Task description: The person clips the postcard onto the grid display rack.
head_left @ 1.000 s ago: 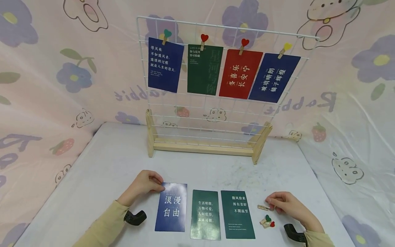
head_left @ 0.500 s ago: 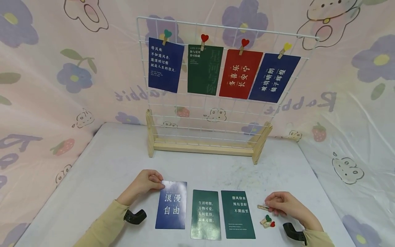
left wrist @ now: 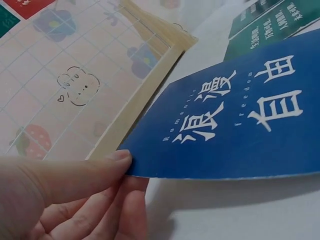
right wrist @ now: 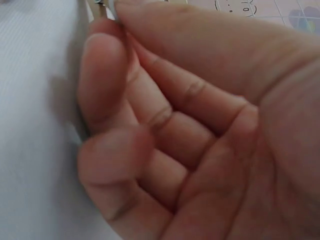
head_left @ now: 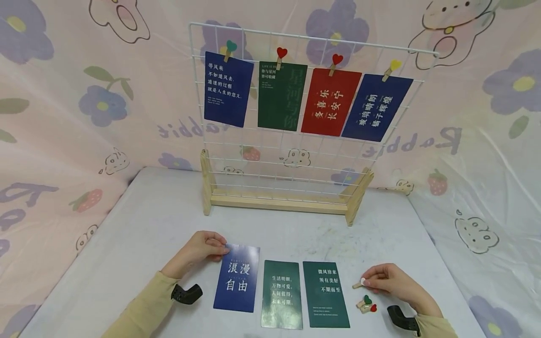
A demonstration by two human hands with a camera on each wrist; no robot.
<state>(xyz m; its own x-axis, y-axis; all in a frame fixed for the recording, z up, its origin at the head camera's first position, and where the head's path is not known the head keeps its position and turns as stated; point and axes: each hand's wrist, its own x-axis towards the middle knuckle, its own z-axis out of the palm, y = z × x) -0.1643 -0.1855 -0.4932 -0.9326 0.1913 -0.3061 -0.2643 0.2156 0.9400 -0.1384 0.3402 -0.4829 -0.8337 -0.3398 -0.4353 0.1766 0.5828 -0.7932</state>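
Note:
My left hand [head_left: 204, 249] pinches the top left corner of a blue card [head_left: 236, 284] with white lettering. In the left wrist view the thumb lies on the card's face and the fingers are behind; the card [left wrist: 225, 115] is tilted up off the table. On the right, my right hand [head_left: 390, 281] pinches a small wooden clothespin [head_left: 358, 285] with a white tip, just above the table. Its fingers are curled in the right wrist view, where only a bit of the clothespin [right wrist: 101, 9] shows. Two green cards, one in the middle [head_left: 282, 295] and one farther right [head_left: 326, 295], lie flat between the hands.
A white wire grid rack on a wooden base [head_left: 279, 203] stands behind. Several cards, including a red card [head_left: 331, 102], hang from it by heart clothespins. More clothespins [head_left: 366, 305] with green and red hearts lie beside my right hand. Patterned cloth surrounds the table.
My left hand has lifted the blue card a little, shifting it up and right in the head view. In my right hand the clothespin has turned, and its white tip now shows.

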